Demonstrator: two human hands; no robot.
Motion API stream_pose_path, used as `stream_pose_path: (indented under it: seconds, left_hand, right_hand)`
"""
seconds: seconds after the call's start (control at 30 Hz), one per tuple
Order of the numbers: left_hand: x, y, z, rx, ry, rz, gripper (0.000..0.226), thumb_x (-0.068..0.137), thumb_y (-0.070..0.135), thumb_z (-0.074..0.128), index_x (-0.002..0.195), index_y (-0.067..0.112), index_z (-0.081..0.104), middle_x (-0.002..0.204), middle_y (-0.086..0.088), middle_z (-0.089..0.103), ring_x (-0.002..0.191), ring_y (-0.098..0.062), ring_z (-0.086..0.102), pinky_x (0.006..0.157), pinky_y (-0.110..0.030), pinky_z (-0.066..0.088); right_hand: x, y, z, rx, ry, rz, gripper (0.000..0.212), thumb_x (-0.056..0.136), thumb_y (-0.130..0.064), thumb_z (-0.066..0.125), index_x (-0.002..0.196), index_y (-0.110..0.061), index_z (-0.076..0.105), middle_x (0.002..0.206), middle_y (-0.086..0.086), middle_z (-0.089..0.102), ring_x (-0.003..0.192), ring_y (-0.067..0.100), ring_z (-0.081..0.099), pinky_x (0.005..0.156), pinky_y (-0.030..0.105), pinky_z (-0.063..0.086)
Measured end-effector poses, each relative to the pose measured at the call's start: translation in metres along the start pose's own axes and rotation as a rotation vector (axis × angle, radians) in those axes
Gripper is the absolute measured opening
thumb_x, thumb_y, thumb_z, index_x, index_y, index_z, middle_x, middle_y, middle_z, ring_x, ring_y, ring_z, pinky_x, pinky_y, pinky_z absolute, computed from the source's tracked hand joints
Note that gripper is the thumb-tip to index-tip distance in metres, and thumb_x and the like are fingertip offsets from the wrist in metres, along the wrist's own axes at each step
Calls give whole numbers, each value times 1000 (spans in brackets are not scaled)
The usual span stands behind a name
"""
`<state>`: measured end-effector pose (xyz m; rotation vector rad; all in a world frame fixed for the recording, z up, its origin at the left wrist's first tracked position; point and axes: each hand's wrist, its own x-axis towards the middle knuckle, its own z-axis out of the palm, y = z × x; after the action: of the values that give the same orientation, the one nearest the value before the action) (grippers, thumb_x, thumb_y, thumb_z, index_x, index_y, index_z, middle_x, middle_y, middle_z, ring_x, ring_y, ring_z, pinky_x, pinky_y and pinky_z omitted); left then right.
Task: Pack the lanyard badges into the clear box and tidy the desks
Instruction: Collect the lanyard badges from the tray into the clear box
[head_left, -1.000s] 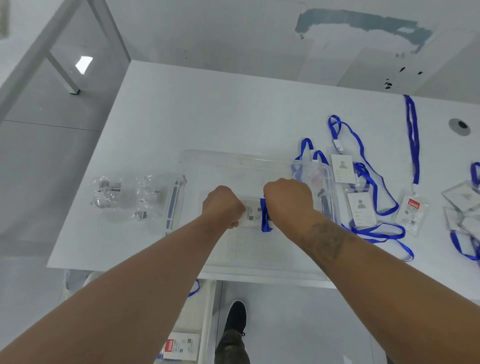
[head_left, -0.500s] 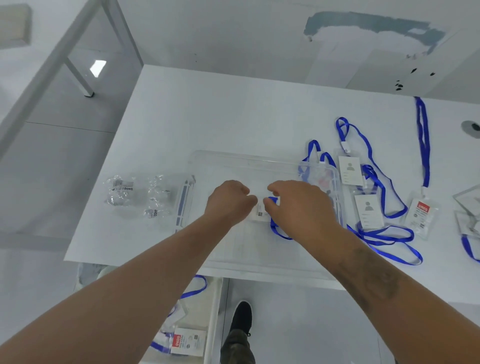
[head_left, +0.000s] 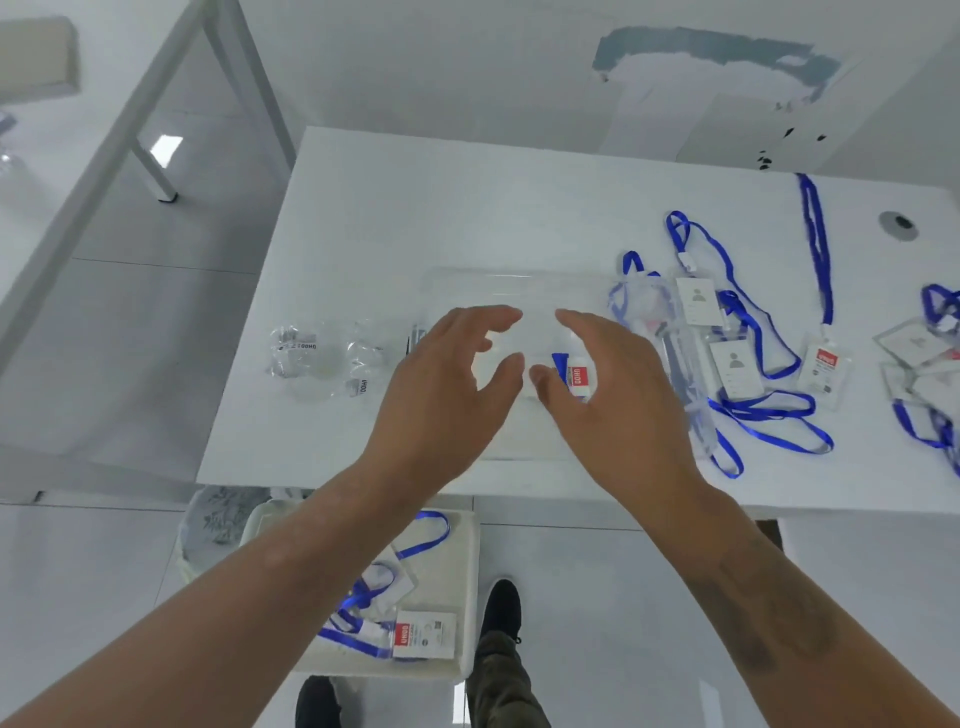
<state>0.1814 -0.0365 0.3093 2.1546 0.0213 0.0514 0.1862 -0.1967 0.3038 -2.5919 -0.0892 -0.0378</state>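
Both hands hover over the clear box (head_left: 467, 283) on the white desk (head_left: 415, 208), fingers spread and relaxed, holding nothing. The left hand (head_left: 447, 395) and right hand (head_left: 613, 395) face each other, thumbs nearly meeting. A badge (head_left: 577, 376) with a red label and a bit of blue lanyard lies in the box just below the right hand's thumb, partly hidden by it. More badges (head_left: 735, 366) with blue lanyards lie on the desk right of the box. Crumpled plastic wrappers (head_left: 322, 356) lie left of it.
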Motion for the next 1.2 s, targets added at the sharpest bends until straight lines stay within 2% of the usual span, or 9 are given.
stream_pose_path:
  seconds: [0.07, 0.23, 0.4, 0.57, 0.67, 0.8, 0.87, 1.03, 1.2]
  left_hand:
    - [-10, -3, -16, -30, 25, 22, 34, 92, 30, 58, 125, 37, 56, 119, 25, 56, 107, 2, 55, 85, -32, 54]
    - [-57, -40, -63, -56, 7, 75, 35, 93, 29, 57, 127, 37, 55, 120, 26, 53, 115, 0, 53, 93, -34, 51]
    - [-106, -93, -100, -17, -19, 79, 35, 94, 30, 58, 128, 36, 54, 121, 25, 51, 119, -5, 51, 97, -38, 50]
    - [-143, -131, -119, 58, -12, 50, 35, 94, 30, 59, 128, 33, 54, 120, 23, 51, 117, -7, 51, 95, -34, 49]
    - [-162, -157, -116, 123, -37, -35, 35, 93, 31, 60, 127, 35, 54, 116, 24, 50, 113, -7, 53, 88, -27, 47]
    - [-177, -190, -99, 179, -109, -170, 34, 94, 34, 57, 128, 36, 53, 123, 17, 55, 107, -4, 51, 82, -22, 40]
    - [-181, -207, -85, 206, -161, -223, 33, 95, 34, 56, 128, 35, 54, 126, 17, 55, 106, -4, 53, 82, -22, 43]
    - [-192, -257, -33, 348, -377, -364, 34, 95, 33, 55, 129, 33, 56, 129, 13, 60, 112, -10, 58, 96, -31, 51]
    - [-203, -294, 7, 379, -503, -431, 32, 93, 28, 56, 125, 31, 57, 123, 12, 61, 107, -9, 58, 92, -29, 52]
  right_hand:
    - [-18, -12, 3, 27, 65, 11, 51, 91, -45, 61, 139, -33, 46, 140, -16, 50, 128, 3, 39, 90, -5, 16]
    - [-76, -56, 26, 35, 201, 18, 47, 90, -38, 64, 135, -30, 51, 135, -15, 53, 126, 5, 42, 99, 19, 32]
    - [-130, -94, 66, 52, 206, 42, 46, 91, -35, 63, 135, -27, 53, 137, -12, 53, 128, 5, 40, 103, 17, 29]
    - [-167, -111, 100, 55, 112, 65, 45, 91, -34, 64, 135, -30, 52, 139, -14, 50, 128, 0, 36, 101, 14, 26]
    - [-179, -107, 124, 34, 10, 74, 44, 91, -35, 63, 133, -32, 53, 136, -17, 51, 125, -1, 36, 96, 6, 23]
    - [-190, -89, 160, -30, -182, 104, 40, 93, -37, 56, 132, -35, 51, 133, -17, 52, 120, -1, 36, 89, 13, 28]
    - [-190, -73, 180, -89, -307, 120, 37, 95, -38, 53, 132, -37, 50, 132, -17, 53, 119, 1, 41, 87, 14, 32]
    - [-187, -31, 242, -249, -686, 150, 41, 95, -36, 57, 136, -33, 50, 136, -9, 54, 121, 11, 52, 102, 26, 41]
    - [-187, 1, 298, -446, -817, 41, 51, 85, -39, 69, 131, -30, 49, 125, -2, 56, 110, 19, 56, 93, 35, 51]
